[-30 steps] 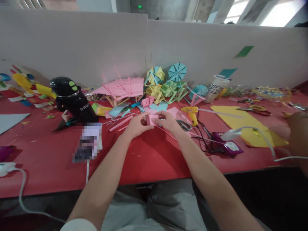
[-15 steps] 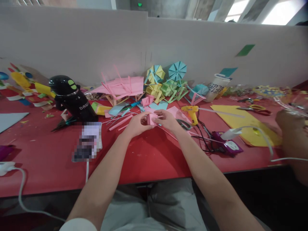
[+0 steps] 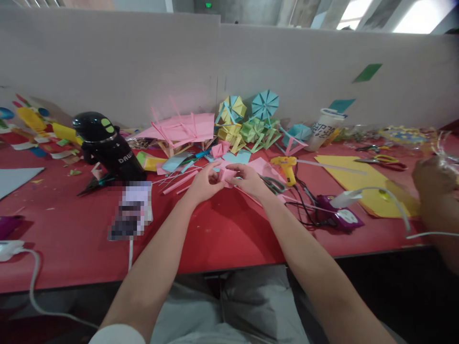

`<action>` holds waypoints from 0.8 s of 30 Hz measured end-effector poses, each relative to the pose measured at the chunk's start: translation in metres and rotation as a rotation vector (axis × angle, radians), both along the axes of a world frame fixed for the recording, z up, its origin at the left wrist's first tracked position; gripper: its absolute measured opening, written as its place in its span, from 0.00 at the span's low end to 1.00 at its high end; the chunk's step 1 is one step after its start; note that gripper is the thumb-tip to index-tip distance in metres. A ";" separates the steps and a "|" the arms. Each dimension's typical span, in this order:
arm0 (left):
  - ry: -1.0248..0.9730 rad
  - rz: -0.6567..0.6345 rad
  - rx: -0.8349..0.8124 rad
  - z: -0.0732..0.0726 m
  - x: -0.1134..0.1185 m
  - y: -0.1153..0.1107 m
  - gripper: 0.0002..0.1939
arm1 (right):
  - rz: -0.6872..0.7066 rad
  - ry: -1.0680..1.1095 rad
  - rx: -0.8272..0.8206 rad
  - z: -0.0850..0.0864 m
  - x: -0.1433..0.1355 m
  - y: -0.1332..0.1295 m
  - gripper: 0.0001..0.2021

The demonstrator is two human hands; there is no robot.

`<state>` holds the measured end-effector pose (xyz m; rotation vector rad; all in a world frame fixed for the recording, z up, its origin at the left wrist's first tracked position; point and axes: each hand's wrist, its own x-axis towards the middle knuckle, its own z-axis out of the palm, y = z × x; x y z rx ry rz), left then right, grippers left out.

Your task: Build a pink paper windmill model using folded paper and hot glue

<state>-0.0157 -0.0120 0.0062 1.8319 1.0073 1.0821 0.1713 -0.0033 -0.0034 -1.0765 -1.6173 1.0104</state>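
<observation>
Between my two hands is a small folded piece of pink paper (image 3: 226, 177), held a little above the red table. My left hand (image 3: 207, 184) curves around its left side, fingers and thumb at its edge. From the other side my right hand (image 3: 247, 179) grips the paper between thumb and fingers. Pink paper strips (image 3: 182, 182) lie just left of my left hand. Behind the hands sits another folded pink paper piece (image 3: 220, 149). Dark-handled scissors (image 3: 273, 185) rest beside my right wrist, partly covered by it.
A yellow glue gun (image 3: 287, 168) and a purple power block (image 3: 339, 212) with cables stand right. Folded paper umbrellas (image 3: 265, 105) lean at the back. A black bottle (image 3: 111, 148) and a blurred-out phone (image 3: 132, 210) are left. Another person's hand (image 3: 435, 181) is at far right.
The pink paper has turned slightly between my hands, and my left fingers have loosened and spread a little. The other person's hand at the right has shifted slightly.
</observation>
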 end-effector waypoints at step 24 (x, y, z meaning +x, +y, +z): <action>-0.047 -0.178 -0.059 -0.004 0.001 0.002 0.24 | -0.001 0.283 -0.235 -0.007 -0.010 0.000 0.23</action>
